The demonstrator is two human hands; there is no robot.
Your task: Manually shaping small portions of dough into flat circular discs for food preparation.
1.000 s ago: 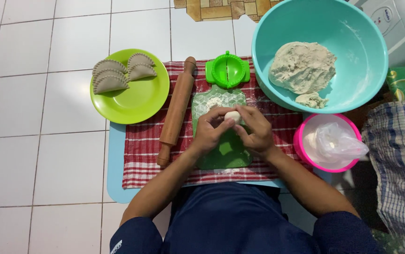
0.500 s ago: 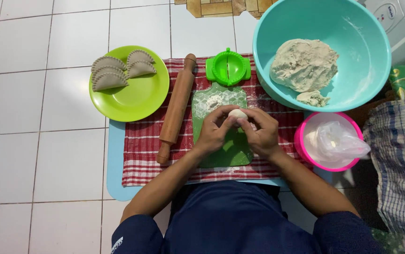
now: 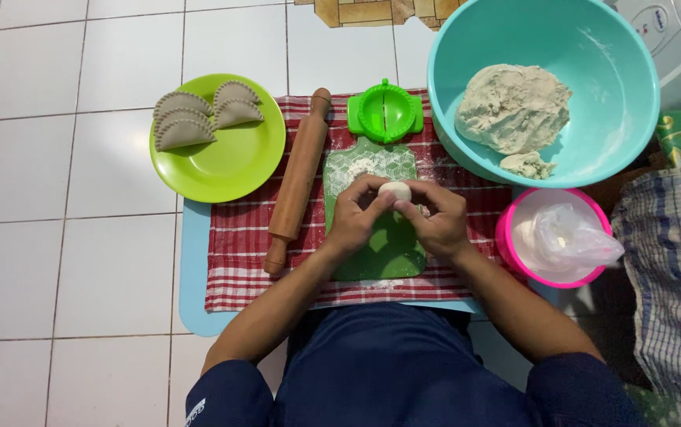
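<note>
the teal bowl at the upper right is the biggest thing, with a large lump of dough and a small scrap beside it inside. below it sits a pink bowl with a crumpled clear plastic bag in it. a red checked cloth lies over a light blue mat on the white tiled floor. at the left a green plate carries four crimped half-moon pastries. a wooden rolling pin lies on the cloth, just left of the floured green cutting board, and a round green pastry press sits at the board's top end.

compared with a second ago, the hands hold the same place over the board and the ball of dough looks rounder and smoother; nothing else has shifted.

the left hand and right hand meet above the upper half of the board, fingers curled inward and fingertips pinching the small white dough ball between them from both sides.
</note>
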